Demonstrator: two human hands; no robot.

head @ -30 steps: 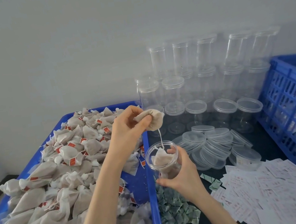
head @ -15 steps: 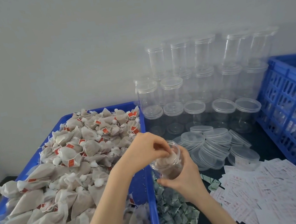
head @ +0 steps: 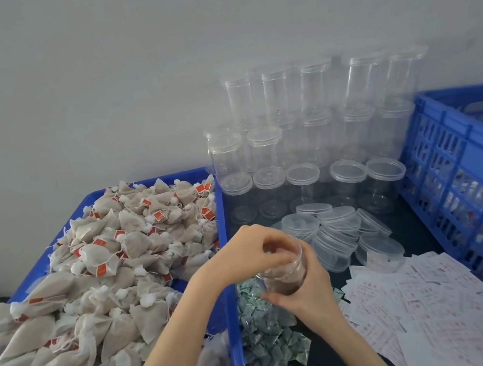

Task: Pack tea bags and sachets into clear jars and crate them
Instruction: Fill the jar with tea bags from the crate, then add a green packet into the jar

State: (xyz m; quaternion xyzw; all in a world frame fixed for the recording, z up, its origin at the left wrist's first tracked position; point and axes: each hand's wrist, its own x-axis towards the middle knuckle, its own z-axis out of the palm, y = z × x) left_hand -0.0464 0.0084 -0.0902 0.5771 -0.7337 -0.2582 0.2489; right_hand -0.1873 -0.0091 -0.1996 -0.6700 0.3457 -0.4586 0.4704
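My right hand (head: pixel 307 287) grips a small clear jar (head: pixel 285 278) from the right and from below, holding it upright above the green sachets. Brownish tea bags show through its wall. My left hand (head: pixel 252 254) reaches over from the left, its fingertips curled down into the jar's mouth on a tea bag that is mostly hidden under the fingers. A heap of tea bags (head: pixel 120 263) with red tags fills the blue tray (head: pixel 146 183) on the left.
Small green sachets (head: pixel 269 354) lie under the jar, with white paper slips (head: pixel 425 312) to their right. Loose clear lids (head: pixel 335 231) are piled behind my hands. Stacked empty lidded jars (head: pixel 306 141) stand against the wall. A blue slatted crate (head: pixel 468 180) closes the right side.
My left hand carried a tea bag down from above the jar and pushed it into the mouth. My right hand has kept holding the jar in about the same place.
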